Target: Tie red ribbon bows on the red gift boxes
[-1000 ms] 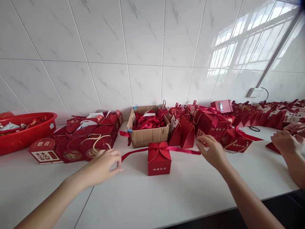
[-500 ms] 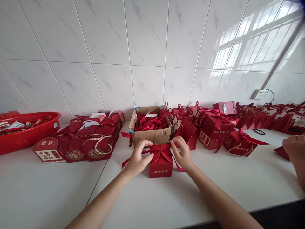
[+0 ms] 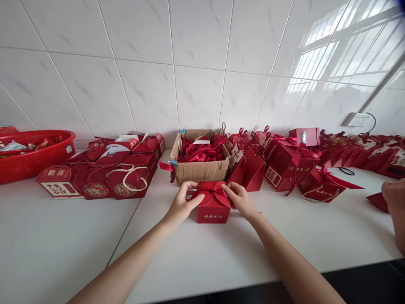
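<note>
A small red gift box (image 3: 214,214) with pale lettering on its front stands upright on the white table, its curved top flaps folded over and a red ribbon (image 3: 218,192) tied across them. My left hand (image 3: 184,202) is at the box's left side, thumb on the top flap's edge and fingers curved behind it. At the right, my right hand (image 3: 239,200) pinches the ribbon near the top right corner of the box, thumb and fingers together. The far ends of the ribbon are mostly hidden by my hands.
Behind the box stands a cardboard box (image 3: 202,171) of red ribbons. Red gift boxes (image 3: 126,181) and a red basket (image 3: 38,158) are at the left. More red boxes (image 3: 289,166) line the right, where another person's hand (image 3: 395,200) shows.
My right hand has closed in on the ribbon at the box's top, and the ribbon tail at the right is now mostly hidden. The camera view has tilted and shifted slightly.
</note>
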### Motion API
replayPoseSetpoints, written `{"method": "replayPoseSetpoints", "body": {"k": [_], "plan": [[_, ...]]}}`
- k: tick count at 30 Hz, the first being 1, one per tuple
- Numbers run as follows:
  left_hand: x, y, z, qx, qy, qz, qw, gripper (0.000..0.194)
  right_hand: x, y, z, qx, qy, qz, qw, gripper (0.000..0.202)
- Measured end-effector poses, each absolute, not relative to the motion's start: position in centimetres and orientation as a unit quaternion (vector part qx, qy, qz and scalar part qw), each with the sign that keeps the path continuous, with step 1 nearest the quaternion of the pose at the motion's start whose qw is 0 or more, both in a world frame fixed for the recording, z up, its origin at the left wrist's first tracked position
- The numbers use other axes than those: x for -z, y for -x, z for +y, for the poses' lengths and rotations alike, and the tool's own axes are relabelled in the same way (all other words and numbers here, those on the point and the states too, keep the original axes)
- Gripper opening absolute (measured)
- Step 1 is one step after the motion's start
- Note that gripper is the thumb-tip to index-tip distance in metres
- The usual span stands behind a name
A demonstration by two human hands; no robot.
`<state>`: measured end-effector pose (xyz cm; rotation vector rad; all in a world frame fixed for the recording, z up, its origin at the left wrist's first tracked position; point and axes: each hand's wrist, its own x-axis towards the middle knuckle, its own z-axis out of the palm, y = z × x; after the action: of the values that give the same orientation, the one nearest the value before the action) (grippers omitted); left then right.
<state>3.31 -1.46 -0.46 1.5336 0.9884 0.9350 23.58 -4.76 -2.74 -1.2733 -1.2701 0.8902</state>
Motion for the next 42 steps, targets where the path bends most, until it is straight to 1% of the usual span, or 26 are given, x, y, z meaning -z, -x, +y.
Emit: {"method": "replayPoseSetpoints", "body": {"k": [6, 10, 15, 20, 24, 30, 34, 42], "plan": [[0.7, -3.4, -1.1, -0.341, -0.611, 0.423, 0.576, 0.034, 2.9, -23.9, -4.8, -0.368, 0.538, -0.54, 0.532, 0.048], [0.4, -3.4, -1.0, -0.289, -0.596, 0.417, 0.622, 0.037, 3.0, -24.0, -4.8, -0.372, 0.532, -0.548, 0.527, 0.047], [0.2, -3.5, -1.0, -0.279, -0.586, 0.403, 0.645, 0.038, 2.9, -24.3, -4.7, -0.358, 0.541, -0.553, 0.523, 0.048], [0.7, -3.3, -0.4, -0.271, -0.585, 0.395, 0.654, 0.037, 2.9, -24.5, -4.8, -0.344, 0.569, -0.555, 0.5, 0.055], [1.0, -3.1, 0.0, -0.268, -0.591, 0.383, 0.657, 0.038, 3.1, -24.6, -4.7, -0.328, 0.589, -0.549, 0.494, 0.056], [1.3, -3.1, 0.5, -0.271, -0.598, 0.369, 0.658, 0.042, 3.2, -24.9, -4.4, -0.23, 0.645, -0.522, 0.508, 0.058], [1.3, -2.9, 1.0, -0.276, -0.6, 0.359, 0.66, 0.046, 2.9, -25.1, -4.5, -0.182, 0.658, -0.537, 0.496, 0.057], [0.6, -2.5, 1.3, -0.286, -0.608, 0.36, 0.647, 0.037, 2.2, -25.8, -4.7, -0.153, 0.649, -0.552, 0.5, 0.056]]}}
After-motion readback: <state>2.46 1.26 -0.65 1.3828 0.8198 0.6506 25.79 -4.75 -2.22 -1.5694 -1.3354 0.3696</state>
